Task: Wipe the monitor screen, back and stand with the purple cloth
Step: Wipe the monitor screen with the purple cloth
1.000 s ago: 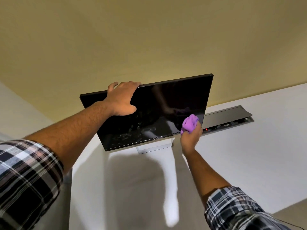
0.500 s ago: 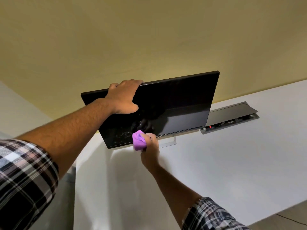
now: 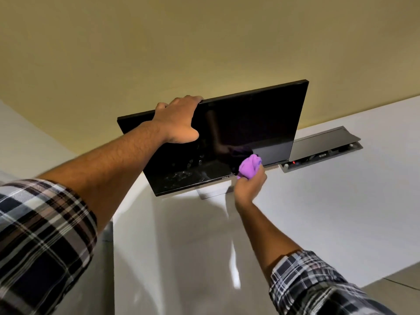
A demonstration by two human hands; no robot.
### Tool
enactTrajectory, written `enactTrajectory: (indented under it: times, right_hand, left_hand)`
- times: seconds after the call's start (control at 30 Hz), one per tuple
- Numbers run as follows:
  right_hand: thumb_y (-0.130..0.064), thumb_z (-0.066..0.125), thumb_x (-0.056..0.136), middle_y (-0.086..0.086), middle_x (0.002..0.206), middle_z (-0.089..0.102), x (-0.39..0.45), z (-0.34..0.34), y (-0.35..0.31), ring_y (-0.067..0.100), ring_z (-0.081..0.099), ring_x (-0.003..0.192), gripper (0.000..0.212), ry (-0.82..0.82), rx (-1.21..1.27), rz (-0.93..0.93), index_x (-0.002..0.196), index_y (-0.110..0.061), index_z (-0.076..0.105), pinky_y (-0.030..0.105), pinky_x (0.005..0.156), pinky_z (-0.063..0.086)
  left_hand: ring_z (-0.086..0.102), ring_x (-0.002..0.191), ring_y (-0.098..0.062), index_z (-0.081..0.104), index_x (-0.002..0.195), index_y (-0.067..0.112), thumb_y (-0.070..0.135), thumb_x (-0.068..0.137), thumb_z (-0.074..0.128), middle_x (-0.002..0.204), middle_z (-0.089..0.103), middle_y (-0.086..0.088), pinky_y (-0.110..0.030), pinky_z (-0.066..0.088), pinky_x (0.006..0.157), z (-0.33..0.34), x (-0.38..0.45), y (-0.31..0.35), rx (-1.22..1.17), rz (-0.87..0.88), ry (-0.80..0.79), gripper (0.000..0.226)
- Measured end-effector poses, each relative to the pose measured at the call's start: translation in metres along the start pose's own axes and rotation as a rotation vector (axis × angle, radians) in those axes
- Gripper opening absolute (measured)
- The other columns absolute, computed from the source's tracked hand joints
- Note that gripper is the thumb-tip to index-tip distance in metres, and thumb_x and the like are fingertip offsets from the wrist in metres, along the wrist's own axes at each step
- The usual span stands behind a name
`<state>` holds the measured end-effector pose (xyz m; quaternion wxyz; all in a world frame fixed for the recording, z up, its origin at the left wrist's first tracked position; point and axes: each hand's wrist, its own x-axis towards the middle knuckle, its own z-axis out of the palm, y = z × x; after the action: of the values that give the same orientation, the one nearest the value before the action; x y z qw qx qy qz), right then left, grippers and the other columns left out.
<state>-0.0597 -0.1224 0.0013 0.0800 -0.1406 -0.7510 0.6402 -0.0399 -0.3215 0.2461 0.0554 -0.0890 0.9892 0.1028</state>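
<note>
A black monitor (image 3: 245,133) stands on a white desk (image 3: 329,212), its dark screen facing me with smudges near the lower left. My left hand (image 3: 177,120) grips the monitor's top edge, fingers over the back and thumb on the screen. My right hand (image 3: 248,185) holds a bunched purple cloth (image 3: 249,166) pressed against the lower part of the screen, right of the logo. Only a corner of the silver stand (image 3: 212,192) shows beneath the bottom bezel. The monitor's back is hidden.
A grey cable box (image 3: 322,151) with its lid raised is set into the desk right of the monitor. A yellowish wall (image 3: 204,53) rises behind. Floor tiles (image 3: 400,289) show past the desk's edge at lower right.
My right hand swept the cloth left along the screen's bottom, then back right to its current spot near the lower middle. My left hand kept its grip on the top edge.
</note>
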Motion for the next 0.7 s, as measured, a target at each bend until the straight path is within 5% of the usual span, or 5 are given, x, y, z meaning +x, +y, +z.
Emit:
enactTrajectory:
  times: [0.13, 0.3, 0.43, 0.53, 0.7]
  right_hand:
    - [0.004, 0.038, 0.072, 0.005, 0.082, 0.044, -0.069, 0.034, 0.000, 0.026, 0.043, 0.073, 0.022, -0.220, 0.088, -0.078, 0.086, -0.007, 0.050, 0.040, 0.061, 0.038]
    - [-0.015, 0.048, 0.081, 0.001, 0.095, 0.058, -0.124, 0.048, -0.006, 0.023, 0.056, 0.083, 0.025, -0.380, -0.174, -0.047, 0.098, -0.031, 0.057, 0.029, 0.070, 0.052]
    - [0.001, 0.042, 0.067, 0.011, 0.068, 0.027, -0.099, 0.028, -0.011, 0.035, 0.022, 0.068, 0.021, -0.526, -0.208, -0.374, 0.067, -0.014, 0.028, 0.049, 0.055, 0.016]
    - [-0.015, 0.043, 0.075, 0.002, 0.073, 0.046, -0.059, -0.006, -0.004, 0.020, 0.043, 0.065, 0.006, -0.363, -0.281, -0.294, 0.076, -0.021, 0.044, 0.035, 0.056, 0.029]
    - [0.006, 0.052, 0.075, 0.008, 0.103, 0.058, 0.004, -0.024, 0.013, 0.019, 0.055, 0.087, 0.048, -0.086, -0.288, 0.002, 0.116, -0.015, 0.064, 0.034, 0.073, 0.048]
  left_hand:
    - [0.037, 0.142, -0.023, 0.020, 0.156, 0.028, 0.023, 0.074, 0.071, 0.154, 0.038, 0.004, -0.053, 0.028, 0.109, 0.000, -0.001, 0.000, 0.024, 0.002, -0.014, 0.097]
    - [0.040, 0.139, -0.024, 0.022, 0.154, 0.028, 0.022, 0.071, 0.071, 0.151, 0.039, 0.003, -0.054, 0.030, 0.108, 0.000, -0.002, 0.000, 0.045, 0.009, -0.007, 0.096]
    - [0.039, 0.140, -0.023, 0.021, 0.154, 0.028, 0.021, 0.071, 0.070, 0.153, 0.038, 0.003, -0.053, 0.030, 0.108, 0.001, -0.004, 0.001, 0.037, 0.013, -0.007, 0.097]
    - [0.040, 0.139, -0.023, 0.021, 0.155, 0.029, 0.021, 0.070, 0.068, 0.153, 0.038, 0.004, -0.052, 0.030, 0.107, 0.001, -0.005, 0.000, 0.031, 0.008, -0.001, 0.098]
    - [0.040, 0.139, -0.024, 0.021, 0.156, 0.026, 0.019, 0.069, 0.068, 0.152, 0.039, 0.002, -0.053, 0.031, 0.109, 0.000, -0.005, 0.003, 0.039, 0.012, 0.000, 0.099]
